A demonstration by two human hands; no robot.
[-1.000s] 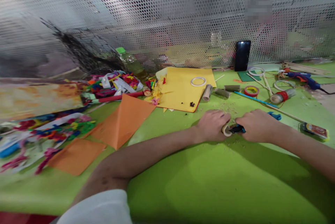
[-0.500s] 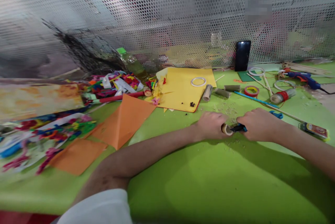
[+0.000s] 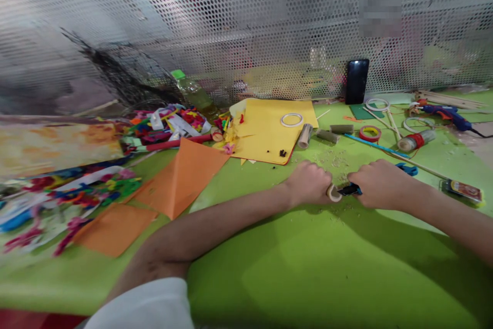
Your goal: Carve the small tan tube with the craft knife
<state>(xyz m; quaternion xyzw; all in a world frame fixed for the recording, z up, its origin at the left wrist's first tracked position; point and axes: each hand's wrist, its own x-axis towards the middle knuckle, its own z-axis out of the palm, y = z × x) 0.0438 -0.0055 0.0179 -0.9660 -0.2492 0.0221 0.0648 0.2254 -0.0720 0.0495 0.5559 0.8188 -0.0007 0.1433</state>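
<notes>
My left hand (image 3: 311, 184) is closed around a short pale tube, like bamboo, whose open end (image 3: 334, 193) faces right. The rest of the tube is hidden in the fist. My right hand (image 3: 379, 184) grips a dark-bladed tool with some blue on it (image 3: 349, 189), which looks like a utility knife. Its tip meets or nearly meets the tube's rim. Pale shavings (image 3: 337, 159) lie scattered about both hands on the green tabletop (image 3: 300, 262). Similar tube pieces (image 3: 305, 136) rest just beyond my left hand.
Yellow sheets (image 3: 265, 123) with a white ring lie ahead. Orange paper (image 3: 181, 180) and colourful scraps (image 3: 165, 126) spread left. A phone (image 3: 357, 81) leans on the perforated metal screen (image 3: 269, 21). Rightward are a tape roll (image 3: 370, 134), a glue gun (image 3: 442, 112) and a blue object (image 3: 407, 168).
My left hand has turned slightly and the tube's open end shows a little lower and more toward me. My right hand has hardly moved.
</notes>
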